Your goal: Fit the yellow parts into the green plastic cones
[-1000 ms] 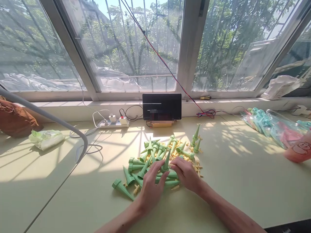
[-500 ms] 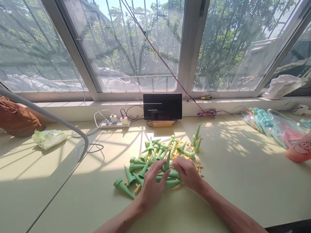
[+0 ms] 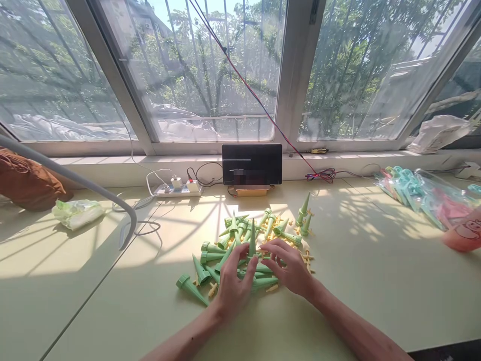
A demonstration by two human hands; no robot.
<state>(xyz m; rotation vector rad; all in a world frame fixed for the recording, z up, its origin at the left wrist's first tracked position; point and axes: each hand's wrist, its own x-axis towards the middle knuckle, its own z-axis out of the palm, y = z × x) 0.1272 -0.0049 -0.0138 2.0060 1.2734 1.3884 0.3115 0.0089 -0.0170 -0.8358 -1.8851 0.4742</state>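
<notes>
My left hand (image 3: 233, 286) is closed around the lower part of a green plant watering spike (image 3: 252, 240), whose tip points up. Just to the right of it, my right hand (image 3: 288, 268) has its fingers apart and slightly curled, with nothing visible in them. Under and around both hands lies a pile of green spikes (image 3: 214, 253) with ribbed caps. Small yellow valve pieces (image 3: 308, 258) are scattered among them, mostly on the right side. Two green spikes (image 3: 303, 210) with yellow pieces in them stand upright behind my right hand.
A tablet (image 3: 251, 164) leans on a small stand at the back of the table. A power strip (image 3: 180, 189) with cables lies to its left. A grey curved arm (image 3: 93, 180) reaches in from the left. Plastic bags of coloured items (image 3: 413, 193) and a pink cup (image 3: 464, 233) are at right.
The held spike has shifted left and stands straighter. My right hand's fingers have gone from pinched together to spread apart beside it.
</notes>
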